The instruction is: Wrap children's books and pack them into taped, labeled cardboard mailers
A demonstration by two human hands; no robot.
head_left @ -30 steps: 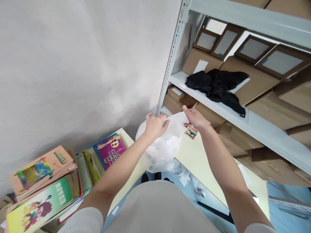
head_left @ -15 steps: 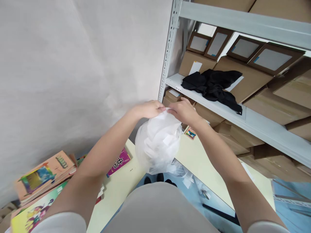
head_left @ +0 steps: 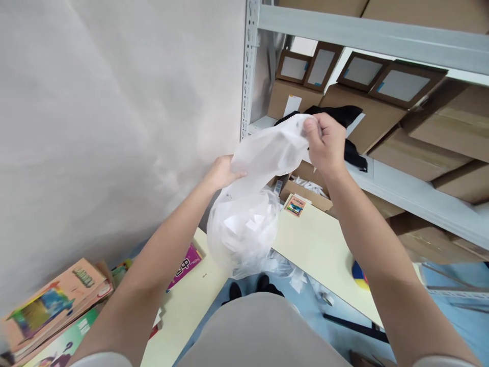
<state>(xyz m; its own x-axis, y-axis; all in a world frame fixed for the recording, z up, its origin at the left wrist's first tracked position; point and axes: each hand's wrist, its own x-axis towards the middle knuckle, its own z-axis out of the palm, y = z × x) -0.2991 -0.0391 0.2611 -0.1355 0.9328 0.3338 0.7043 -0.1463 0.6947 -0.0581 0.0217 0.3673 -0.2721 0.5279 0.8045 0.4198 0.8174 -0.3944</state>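
Observation:
A white translucent plastic bag point(head_left: 244, 232), bulging with white paper scraps, hangs in front of my body above the floor. My left hand point(head_left: 225, 172) is closed on the bag's neck from the left, thumb lying over the film. Higher and to the right, my right hand point(head_left: 325, 142) grips the bag's rim in a fist. Between the two hands the upper part of the bag is stretched out slantwise, and the mouth looks gathered toward the right hand. The fingers of my left hand are partly hidden behind the plastic.
Cream tables point(head_left: 305, 232) flank me, with stacked books point(head_left: 57, 306) at left and a small card point(head_left: 295, 205) at right. A grey metal rack point(head_left: 401, 191) holds cardboard boxes and black cloth point(head_left: 355, 155). An open box point(head_left: 305, 188) contains white strips. Scraps and a tape roll point(head_left: 327, 298) lie on the floor.
My hands were close together at the bag's top; the right hand has moved up and right, pulling the rim out. The left hand has shifted slightly left.

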